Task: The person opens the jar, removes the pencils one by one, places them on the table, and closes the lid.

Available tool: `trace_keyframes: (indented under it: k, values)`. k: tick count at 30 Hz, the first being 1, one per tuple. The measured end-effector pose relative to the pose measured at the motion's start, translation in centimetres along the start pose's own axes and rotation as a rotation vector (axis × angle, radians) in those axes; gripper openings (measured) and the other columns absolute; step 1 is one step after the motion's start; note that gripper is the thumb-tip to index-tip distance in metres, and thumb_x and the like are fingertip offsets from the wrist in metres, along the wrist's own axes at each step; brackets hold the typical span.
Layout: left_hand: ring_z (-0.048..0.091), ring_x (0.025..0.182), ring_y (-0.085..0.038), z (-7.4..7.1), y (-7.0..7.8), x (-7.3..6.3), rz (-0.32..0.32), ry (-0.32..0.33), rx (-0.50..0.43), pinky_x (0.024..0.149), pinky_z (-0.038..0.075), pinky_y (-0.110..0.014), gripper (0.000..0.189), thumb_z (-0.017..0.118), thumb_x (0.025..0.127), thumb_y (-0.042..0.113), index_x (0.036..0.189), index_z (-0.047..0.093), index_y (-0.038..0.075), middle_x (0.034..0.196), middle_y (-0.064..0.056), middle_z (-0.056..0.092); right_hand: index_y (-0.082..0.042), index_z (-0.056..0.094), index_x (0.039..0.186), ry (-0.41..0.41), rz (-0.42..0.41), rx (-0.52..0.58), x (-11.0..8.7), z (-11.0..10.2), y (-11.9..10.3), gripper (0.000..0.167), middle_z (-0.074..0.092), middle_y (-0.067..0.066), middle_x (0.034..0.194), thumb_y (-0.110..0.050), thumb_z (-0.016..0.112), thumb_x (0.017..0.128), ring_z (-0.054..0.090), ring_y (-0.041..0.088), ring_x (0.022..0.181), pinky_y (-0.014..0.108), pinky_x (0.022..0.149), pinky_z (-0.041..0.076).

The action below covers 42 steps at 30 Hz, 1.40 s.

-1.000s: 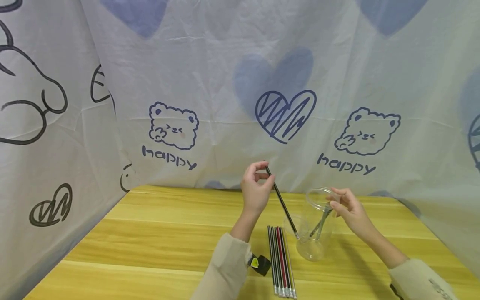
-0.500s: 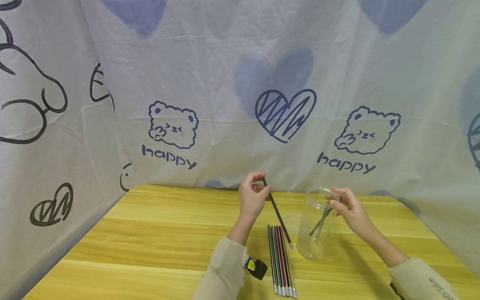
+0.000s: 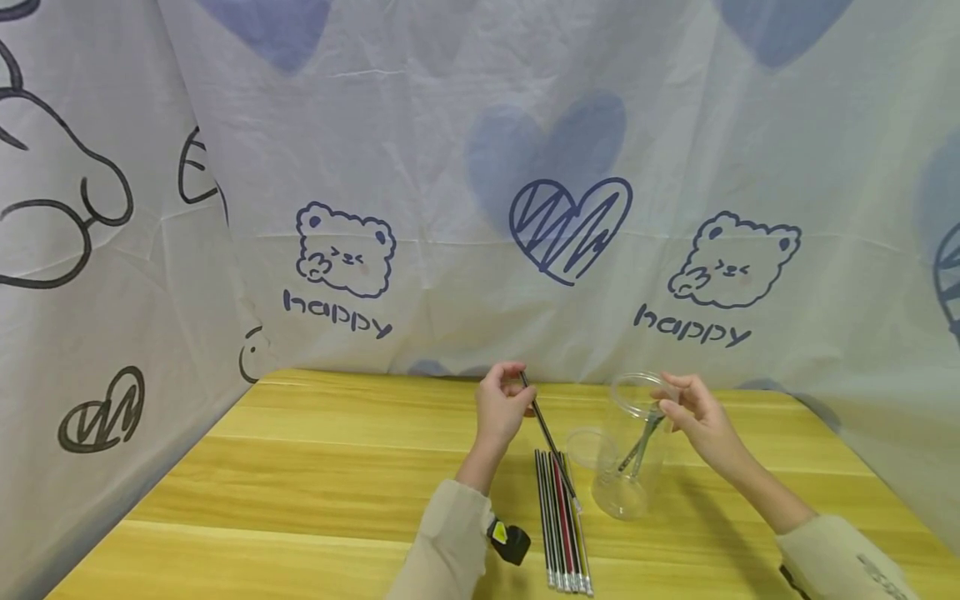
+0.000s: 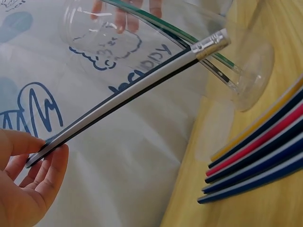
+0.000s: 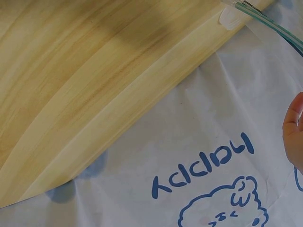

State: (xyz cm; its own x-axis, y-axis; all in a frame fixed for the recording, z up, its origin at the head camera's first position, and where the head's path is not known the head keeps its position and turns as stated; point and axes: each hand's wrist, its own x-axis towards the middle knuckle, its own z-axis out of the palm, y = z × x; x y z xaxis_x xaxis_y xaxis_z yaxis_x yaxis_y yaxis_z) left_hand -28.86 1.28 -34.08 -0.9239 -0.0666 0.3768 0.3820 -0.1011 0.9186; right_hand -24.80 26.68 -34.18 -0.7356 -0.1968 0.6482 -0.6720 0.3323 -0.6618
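My left hand [image 3: 501, 412] pinches a dark striped pencil [image 3: 546, 429] near its upper end, between thumb and fingers. The pencil slants down to the right, and its eraser end overlaps the row of pencils [image 3: 561, 529] in the head view. In the left wrist view the held pencil [image 4: 128, 92] shows a silver ferrule and a worn eraser. My right hand [image 3: 697, 417] grips the rim of a tall clear jar [image 3: 619, 503]; some fingertips show through the plastic. Inside the jar lean green and dark pencils [image 3: 642, 443]. The right wrist view catches only part of this hand [image 5: 294, 135].
A round clear lid [image 3: 589, 448] lies left of the jar on the wood-grain table [image 3: 315, 475]. The row holds several pencils side by side, eraser ends toward me. A printed cloth [image 3: 442, 192] hangs behind the table and along its left side.
My left hand has come down and slightly left with the pencil. Its eraser end has moved from beside the jar to over the row. The right hand and jar stay put.
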Motion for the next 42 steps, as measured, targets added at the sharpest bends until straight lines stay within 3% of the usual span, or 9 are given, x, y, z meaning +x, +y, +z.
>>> trace_keyframes:
  k: [10,12,16,20,26,42]
  values:
    - [0.054,0.060,-0.013,-0.4,-1.6,0.1,-0.063,0.006,0.027,0.052,0.053,-0.035,0.032,0.059,0.074,-0.013,0.105,0.055,-0.007,0.095,-0.013,0.053,0.012,0.038,0.112,0.000,-0.009,-0.001,0.1,0.0,0.0,0.024,0.056,-0.021,0.099,0.005,0.042,0.090,0.054,0.002,0.080,0.020,0.058,0.046]
    - [0.056,0.062,-0.019,-0.5,-1.2,-0.2,-0.077,0.003,0.042,0.052,0.053,-0.037,0.031,0.058,0.074,-0.013,0.105,0.055,-0.008,0.095,-0.015,0.054,0.012,0.037,0.112,-0.001,-0.013,-0.002,0.1,-0.1,0.0,0.024,0.056,-0.021,0.099,0.005,0.042,0.090,0.054,0.002,0.079,0.020,0.058,0.046]
    - [0.059,0.065,-0.026,-0.6,-1.6,-0.1,-0.096,-0.005,0.054,0.050,0.053,-0.037,0.029,0.058,0.074,-0.014,0.103,0.056,-0.009,0.093,-0.016,0.055,0.013,0.037,0.112,0.004,-0.020,0.006,0.0,0.0,0.0,0.024,0.057,-0.020,0.099,0.005,0.042,0.090,0.054,0.004,0.074,0.020,0.058,0.045]
    - [0.058,0.061,-0.017,-0.7,-3.2,0.4,-0.113,-0.003,0.061,0.048,0.052,-0.032,0.029,0.059,0.073,-0.013,0.102,0.057,-0.007,0.093,-0.015,0.055,0.013,0.037,0.113,0.006,-0.021,0.007,0.0,0.0,-0.1,0.025,0.057,-0.020,0.099,0.006,0.042,0.090,0.054,0.006,0.071,0.020,0.058,0.045]
    - [0.053,0.056,-0.013,-1.0,-3.7,0.4,-0.159,-0.016,0.090,0.046,0.051,-0.029,0.029,0.058,0.072,-0.014,0.101,0.057,-0.008,0.091,-0.015,0.054,0.012,0.038,0.112,-0.004,-0.012,-0.002,0.0,-0.1,0.0,0.024,0.056,-0.021,0.098,0.005,0.042,0.090,0.054,0.004,0.073,0.020,0.058,0.046]
    - [0.057,0.065,-0.023,-1.6,-4.5,0.1,-0.263,-0.199,0.241,0.048,0.052,-0.034,0.029,0.061,0.073,-0.016,0.100,0.057,-0.009,0.089,-0.017,0.052,0.012,0.038,0.112,-0.001,-0.006,-0.009,-0.1,0.0,0.0,0.024,0.056,-0.021,0.097,0.004,0.042,0.090,0.054,0.004,0.075,0.020,0.058,0.046]
